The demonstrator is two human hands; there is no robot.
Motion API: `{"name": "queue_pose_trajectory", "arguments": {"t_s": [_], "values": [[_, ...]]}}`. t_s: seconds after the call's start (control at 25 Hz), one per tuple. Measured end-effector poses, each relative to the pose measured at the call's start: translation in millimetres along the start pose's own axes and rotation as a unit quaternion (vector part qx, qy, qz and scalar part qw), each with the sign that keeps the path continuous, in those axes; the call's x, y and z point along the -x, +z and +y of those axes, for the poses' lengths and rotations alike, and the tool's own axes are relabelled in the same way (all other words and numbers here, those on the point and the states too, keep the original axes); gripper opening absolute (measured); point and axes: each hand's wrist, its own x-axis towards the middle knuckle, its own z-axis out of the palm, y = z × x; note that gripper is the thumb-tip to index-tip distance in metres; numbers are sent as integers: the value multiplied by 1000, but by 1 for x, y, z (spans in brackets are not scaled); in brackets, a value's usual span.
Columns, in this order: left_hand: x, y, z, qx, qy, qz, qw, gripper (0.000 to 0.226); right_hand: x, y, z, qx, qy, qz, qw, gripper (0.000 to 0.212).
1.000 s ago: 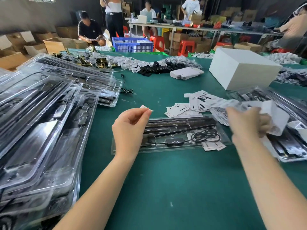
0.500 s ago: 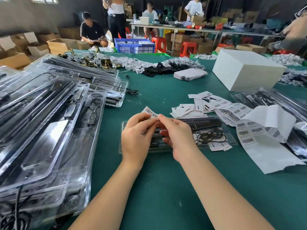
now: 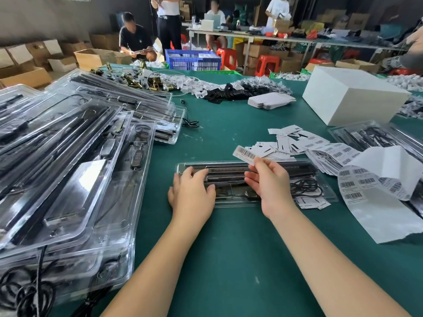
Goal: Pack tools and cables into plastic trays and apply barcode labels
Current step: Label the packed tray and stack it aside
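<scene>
A green surface [image 3: 229, 259] fills the near view. Far behind it stands a long table [image 3: 297, 40] with red stools [image 3: 265, 65] and cardboard boxes [image 3: 256, 50] beneath. A blue crate [image 3: 193, 60] sits mid-far; more boxes line the grey wall [image 3: 45, 17] at far left.

Packing workshop: cardboard boxes [image 3: 27, 75], stacked trays [image 3: 68, 179].

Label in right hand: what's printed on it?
White barcode label with black bars, pinched by the right hand; head view.
</scene>
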Motion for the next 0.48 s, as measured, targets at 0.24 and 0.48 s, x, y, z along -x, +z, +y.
{"name": "queue_pose_trajectory", "arguments": {"t_s": [0.24,0.48], "values": [[-4,5,7,152,52,57,985,27,-9,-10,4,93,-91,-28,991,15],[-1,-2,11,293,70,136,944,21,1,-4,17,183,-173,-63,966,14]]}}
